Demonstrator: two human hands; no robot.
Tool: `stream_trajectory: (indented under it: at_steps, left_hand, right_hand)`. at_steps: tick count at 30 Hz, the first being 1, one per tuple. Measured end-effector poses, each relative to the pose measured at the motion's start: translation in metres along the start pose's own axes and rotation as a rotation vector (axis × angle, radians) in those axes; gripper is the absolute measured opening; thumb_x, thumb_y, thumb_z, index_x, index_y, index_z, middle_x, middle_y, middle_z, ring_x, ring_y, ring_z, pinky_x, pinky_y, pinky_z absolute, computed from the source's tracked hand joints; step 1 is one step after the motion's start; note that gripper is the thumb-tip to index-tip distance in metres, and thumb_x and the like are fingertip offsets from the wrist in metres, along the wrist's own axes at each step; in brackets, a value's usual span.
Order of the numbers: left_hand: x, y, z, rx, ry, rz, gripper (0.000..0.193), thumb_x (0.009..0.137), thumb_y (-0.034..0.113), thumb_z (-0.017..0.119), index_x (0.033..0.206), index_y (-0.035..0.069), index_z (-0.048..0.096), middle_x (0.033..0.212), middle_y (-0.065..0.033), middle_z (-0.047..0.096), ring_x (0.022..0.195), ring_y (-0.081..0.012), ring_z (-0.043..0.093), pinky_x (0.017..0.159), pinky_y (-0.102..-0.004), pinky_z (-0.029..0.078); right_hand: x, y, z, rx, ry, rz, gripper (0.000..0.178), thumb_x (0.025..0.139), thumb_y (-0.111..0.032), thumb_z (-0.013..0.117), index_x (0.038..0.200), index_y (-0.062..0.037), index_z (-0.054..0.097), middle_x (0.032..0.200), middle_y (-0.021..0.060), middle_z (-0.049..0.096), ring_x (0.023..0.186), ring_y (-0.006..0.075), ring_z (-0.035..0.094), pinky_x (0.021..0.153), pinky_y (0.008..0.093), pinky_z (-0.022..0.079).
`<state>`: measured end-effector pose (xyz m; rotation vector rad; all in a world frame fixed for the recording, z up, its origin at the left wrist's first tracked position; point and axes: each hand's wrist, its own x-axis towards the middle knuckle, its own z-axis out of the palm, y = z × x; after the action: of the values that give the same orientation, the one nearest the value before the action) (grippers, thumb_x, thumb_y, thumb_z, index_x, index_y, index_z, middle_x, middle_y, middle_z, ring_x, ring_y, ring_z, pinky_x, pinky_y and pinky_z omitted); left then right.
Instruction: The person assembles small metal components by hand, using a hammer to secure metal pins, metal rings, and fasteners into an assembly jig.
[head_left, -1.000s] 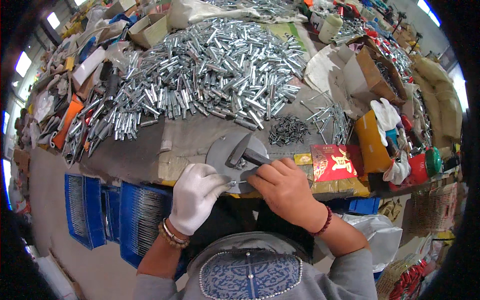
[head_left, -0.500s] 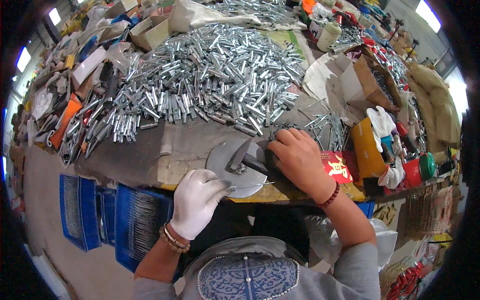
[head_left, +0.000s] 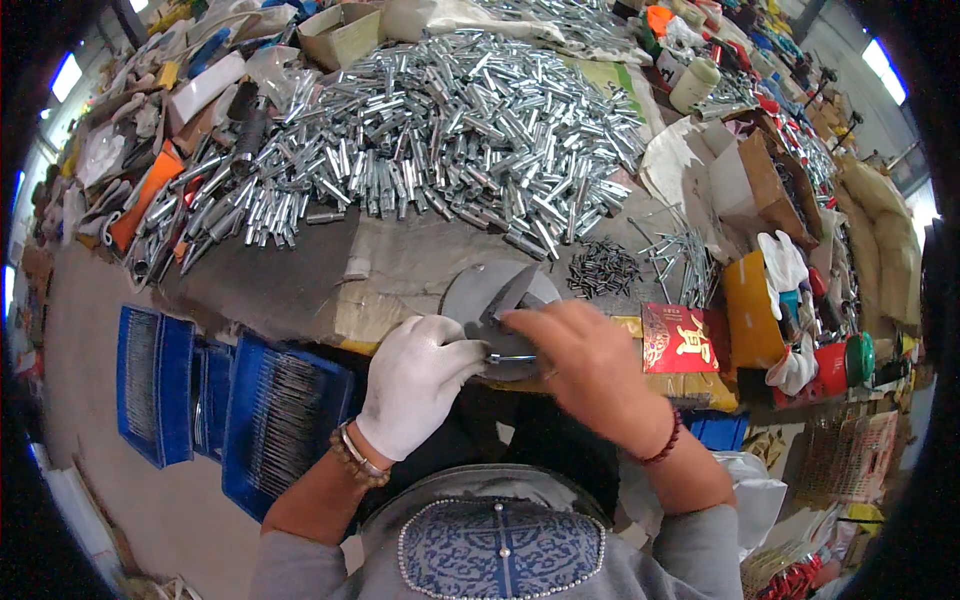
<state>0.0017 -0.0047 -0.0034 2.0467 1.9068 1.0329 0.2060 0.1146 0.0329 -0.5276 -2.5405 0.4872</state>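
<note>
My left hand (head_left: 418, 385), in a white glove, pinches a thin silver metal rod (head_left: 517, 359) that points right over the near part of a round grey metal plate (head_left: 462, 298). My bare right hand (head_left: 605, 375) hovers at the plate's right side, close to the rod's far end. Its fingers are curled but smeared by motion, so what they hold, if anything, is hidden. On the plate sits a dark, angular metal piece (head_left: 516, 290), partly covered by my right fingers. Just beyond my right hand lies a small heap of short black pins (head_left: 603, 270).
A wide pile of shiny metal tubes (head_left: 450, 140) covers the table's far side. Thin rods (head_left: 682, 262) lie to the right, beside a red printed packet (head_left: 682, 338) and a yellow container (head_left: 752, 310). Blue trays (head_left: 235, 430) of rods stand at lower left.
My right hand has come back from the black pins toward the plate and rod, uncovering the heap. My left hand still pinches the rod. The whole view has shifted slightly.
</note>
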Motion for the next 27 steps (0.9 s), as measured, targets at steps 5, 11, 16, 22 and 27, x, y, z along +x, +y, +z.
stream_trajectory:
  at_steps: [5, 11, 16, 22, 27]
  left_hand:
    - [0.002, 0.002, -0.001, 0.058, -0.014, -0.009, 0.013, 0.086, 0.015, 0.078, 0.098, 0.012, 0.078, 0.098, -0.008, 0.068, 0.094, -0.0329, 0.065, 0.082, -0.0455, 0.053]
    - [0.001, -0.002, 0.003, -0.038, 0.01, -0.007, 0.015, 0.083, 0.016, 0.079, 0.097, 0.01, 0.077, 0.096, -0.0093, 0.067, 0.094, -0.0344, 0.065, 0.083, -0.0453, 0.053]
    - [0.001, -0.002, 0.003, -0.048, 0.011, -0.011, 0.016, 0.082, 0.014, 0.079, 0.097, 0.009, 0.077, 0.096, -0.0096, 0.067, 0.095, -0.0346, 0.065, 0.083, -0.0458, 0.053]
    - [0.001, -0.004, 0.002, 0.011, 0.013, 0.028, 0.016, 0.08, 0.009, 0.076, 0.096, 0.009, 0.076, 0.097, -0.0103, 0.067, 0.095, -0.0352, 0.065, 0.082, -0.0482, 0.053]
    - [0.001, -0.002, 0.001, -0.014, -0.002, 0.004, 0.019, 0.078, 0.004, 0.074, 0.097, 0.005, 0.075, 0.1, -0.012, 0.068, 0.096, -0.0365, 0.065, 0.084, -0.0477, 0.054]
  right_hand:
    - [0.006, -0.018, 0.013, 0.303, -0.038, 0.084, 0.068, 0.075, 0.006, 0.077, 0.14, -0.0085, 0.063, 0.108, 0.0139, 0.071, 0.099, 0.0354, 0.069, 0.087, 0.0448, 0.056]
    - [-0.005, -0.013, 0.019, 0.373, -0.003, 0.251, 0.073, 0.074, 0.01, 0.076, 0.143, -0.0072, 0.06, 0.114, 0.0153, 0.072, 0.104, 0.0345, 0.07, 0.091, 0.0443, 0.056]
    - [-0.003, -0.011, 0.024, 0.325, 0.02, 0.171, 0.07, 0.073, 0.01, 0.072, 0.14, -0.0059, 0.061, 0.111, 0.0157, 0.07, 0.101, 0.0364, 0.068, 0.089, 0.0451, 0.055]
    - [-0.003, -0.021, 0.022, 0.147, -0.012, 0.071, 0.068, 0.073, 0.006, 0.073, 0.139, -0.0054, 0.059, 0.106, 0.0148, 0.068, 0.094, 0.0367, 0.064, 0.084, 0.0464, 0.054]
    - [-0.003, -0.022, 0.025, 0.163, 0.043, 0.046, 0.067, 0.073, 0.006, 0.071, 0.138, -0.0041, 0.059, 0.106, 0.0144, 0.069, 0.092, 0.0367, 0.063, 0.084, 0.0458, 0.054]
